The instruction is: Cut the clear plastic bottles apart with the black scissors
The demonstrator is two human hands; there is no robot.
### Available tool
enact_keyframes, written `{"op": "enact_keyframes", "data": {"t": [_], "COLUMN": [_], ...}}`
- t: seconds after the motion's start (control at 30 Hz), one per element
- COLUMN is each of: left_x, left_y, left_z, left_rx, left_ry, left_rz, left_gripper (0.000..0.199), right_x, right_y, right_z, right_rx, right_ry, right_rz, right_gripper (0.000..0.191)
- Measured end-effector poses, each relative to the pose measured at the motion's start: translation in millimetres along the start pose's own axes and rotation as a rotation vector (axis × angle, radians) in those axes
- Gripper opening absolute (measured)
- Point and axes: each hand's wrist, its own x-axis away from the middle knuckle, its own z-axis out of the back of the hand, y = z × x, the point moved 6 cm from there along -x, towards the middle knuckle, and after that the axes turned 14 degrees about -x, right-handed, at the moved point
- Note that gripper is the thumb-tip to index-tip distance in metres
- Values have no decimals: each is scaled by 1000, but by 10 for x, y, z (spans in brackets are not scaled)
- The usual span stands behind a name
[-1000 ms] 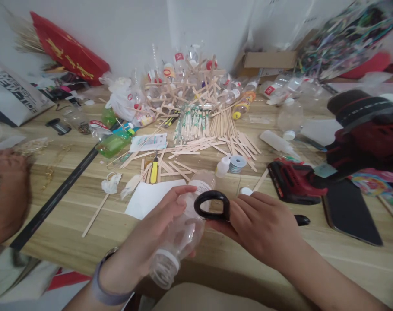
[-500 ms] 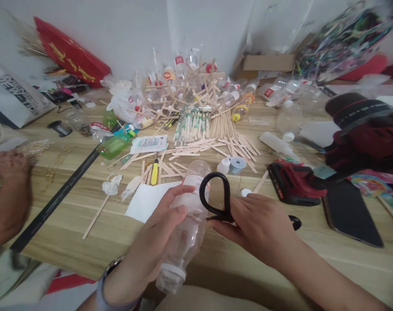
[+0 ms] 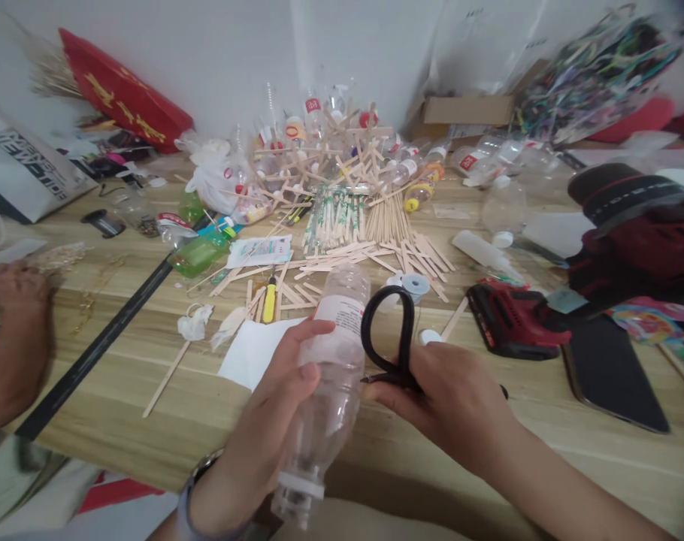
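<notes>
The clear bottle (image 3: pixel 331 402) is gripped by the left hand (image 3: pixel 277 394), at nine o'clock from the right hand (image 3: pixel 460 394), in which a black-looped tool (image 3: pixel 407 330) is clasped.

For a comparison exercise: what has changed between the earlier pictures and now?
The bottle in the left hand has turned, its neck moving down and right in the picture. The black handle in the right hand has shifted right and up. Nothing was grasped or released; the screwdriver stayed put.
</notes>
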Motion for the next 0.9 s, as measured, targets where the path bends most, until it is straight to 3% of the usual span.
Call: {"op": "enact_keyframes", "data": {"t": [0.23,0.57,0.77,0.9], "left_x": [-49,-38,-23,-18], "left_y": [-10,-18,16,19], "left_z": [-106,-117,-99,-81], "left_rx": [16,50,-7,-29], "left_ry": [-3,78,52,97], "left_rz": [43,65,29,35], "left_gripper": [40,43,41,36], "right_x": [-17,32,22,-4], "right_y": [-28,-47,-16,-18], "right_z": [67,51,35,28], "right_rx": [61,160,122,116], "right_ry": [-10,-33,-59,-61], "right_rz": [126,183,164,146], "right_gripper": [65,49,58,62]}}
